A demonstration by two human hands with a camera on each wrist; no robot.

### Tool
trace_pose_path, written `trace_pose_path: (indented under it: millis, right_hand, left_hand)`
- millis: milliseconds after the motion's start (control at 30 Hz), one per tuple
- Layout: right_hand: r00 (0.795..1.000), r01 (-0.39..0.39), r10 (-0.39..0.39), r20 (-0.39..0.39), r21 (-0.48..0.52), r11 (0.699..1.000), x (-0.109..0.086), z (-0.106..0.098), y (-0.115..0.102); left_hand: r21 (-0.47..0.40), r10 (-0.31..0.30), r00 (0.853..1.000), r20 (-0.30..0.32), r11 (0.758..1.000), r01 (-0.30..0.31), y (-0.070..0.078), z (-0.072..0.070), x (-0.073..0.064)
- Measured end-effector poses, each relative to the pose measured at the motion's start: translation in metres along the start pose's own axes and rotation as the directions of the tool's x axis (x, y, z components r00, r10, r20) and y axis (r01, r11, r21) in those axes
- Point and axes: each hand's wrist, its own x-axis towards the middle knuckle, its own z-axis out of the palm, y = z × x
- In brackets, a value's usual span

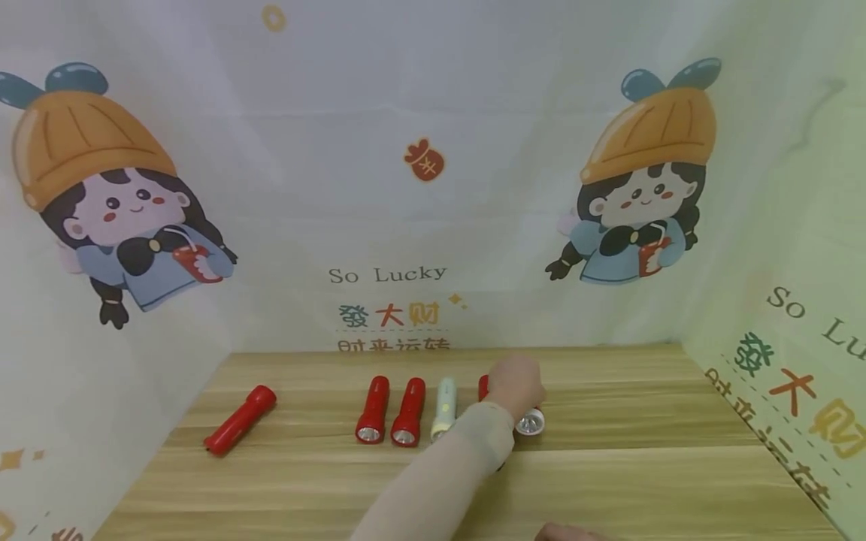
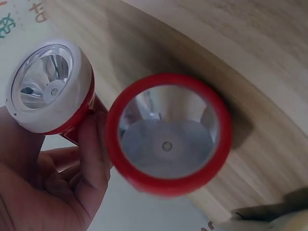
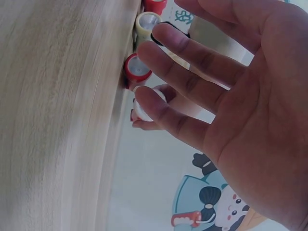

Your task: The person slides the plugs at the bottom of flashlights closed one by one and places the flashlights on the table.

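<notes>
My left hand (image 1: 517, 383) grips a flashlight with a white head (image 1: 530, 422) and a red body, its lens facing me. In the left wrist view, the fingers curl round its red body below the white head (image 2: 50, 89). Close beside it on the table is a red flashlight (image 2: 168, 185), mostly hidden by the hand in the head view. My right hand (image 1: 568, 533) is at the bottom edge of the head view. In the right wrist view this hand (image 3: 255, 106) has its fingers extended and spread, holding nothing.
Left of my left hand, a pale green flashlight (image 1: 446, 398) and two red flashlights, one nearer (image 1: 408, 413) and one farther left (image 1: 373, 409), lie in a row. Another red flashlight (image 1: 240, 421) lies slantwise at the table's left. Printed cloth (image 1: 501, 225) surrounds the wooden table (image 1: 643, 481).
</notes>
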Motion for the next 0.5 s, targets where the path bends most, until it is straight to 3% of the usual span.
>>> trace_pose_path:
  millis: [67,167,267,500]
  right_hand:
    - [0.99,0.122,-0.129,-0.049,-0.124,0.985,-0.001,0.0,-0.001]
    - [0.971,0.159,-0.195,-0.14,-0.235,0.959,-0.002,0.002,-0.006]
    - [0.963,0.111,-0.175,-0.204,-0.291,0.95,-0.003,0.007,-0.01]
    - [0.963,0.053,-0.132,-0.233,-0.317,0.947,-0.004,0.017,-0.008]
  left_hand:
    - [0.034,-0.01,1.0,0.0,0.999,0.01,0.005,0.004,0.003]
    - [0.082,-0.024,1.0,-0.002,0.996,0.025,0.011,0.008,0.006]
    - [0.112,-0.029,0.999,0.013,0.993,0.028,0.015,0.011,0.007]
    - [0.148,-0.013,1.0,0.012,0.989,0.011,0.017,0.015,0.007]
